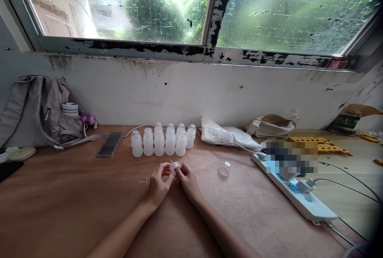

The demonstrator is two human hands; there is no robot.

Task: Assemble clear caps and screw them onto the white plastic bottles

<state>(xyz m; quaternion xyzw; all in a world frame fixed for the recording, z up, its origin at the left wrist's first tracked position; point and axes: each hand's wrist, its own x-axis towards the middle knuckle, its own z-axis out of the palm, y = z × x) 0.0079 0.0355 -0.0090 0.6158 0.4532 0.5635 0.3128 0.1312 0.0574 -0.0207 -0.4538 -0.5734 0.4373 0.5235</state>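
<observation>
My left hand (pixel 160 181) and my right hand (pixel 188 179) meet above the brown table. Between their fingertips is a small white bottle collar (pixel 175 165), pinched from both sides. A thin pale piece, perhaps a tube, sticks up at its left edge; its kind is too small to tell. Just beyond the hands stand several frosted white baby bottles (pixel 170 143) in close rows, upright with domed clear caps. To the right of my right hand lie a clear round cap (pixel 223 172) and a small white disc (pixel 227 164).
A white power strip (pixel 295 190) with plugs and cables runs along the right. Behind it are a silvery padded pouch (pixel 229 132), a beige bag (pixel 271 125) and yellow racks (pixel 335 148). A blurred dark flat object (pixel 109 145) and grey backpack (pixel 32 110) are left.
</observation>
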